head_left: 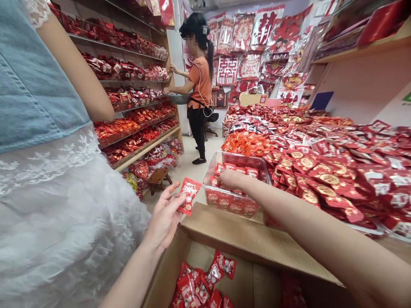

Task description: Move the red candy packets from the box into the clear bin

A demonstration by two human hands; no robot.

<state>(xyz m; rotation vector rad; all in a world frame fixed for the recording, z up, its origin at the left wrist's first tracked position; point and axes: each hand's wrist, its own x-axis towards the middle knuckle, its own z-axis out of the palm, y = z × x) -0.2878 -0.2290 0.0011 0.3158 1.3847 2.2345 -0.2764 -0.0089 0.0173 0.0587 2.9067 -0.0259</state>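
Between the thumb and fingers of my left hand (167, 214) is a small red candy packet (189, 196), held upright above the left corner of an open cardboard box (224, 231). Several similar red packets (199, 282) lie at the bottom of that box. My right hand (233, 179) reaches into a clear plastic bin (210, 190) with red packets (252, 172) in it, just beyond the box. Its fingers point down among the packets, and their tips are hidden, so what they hold cannot be made out.
Heaps of red packets (321, 171) cover the table at right. Shelves of packets (128, 98) line the left wall. Close on my left stands a person in a denim top (38, 85); another, in orange (201, 79), holds a basin (180, 98) farther back. A wooden stool (159, 177) is on the floor.
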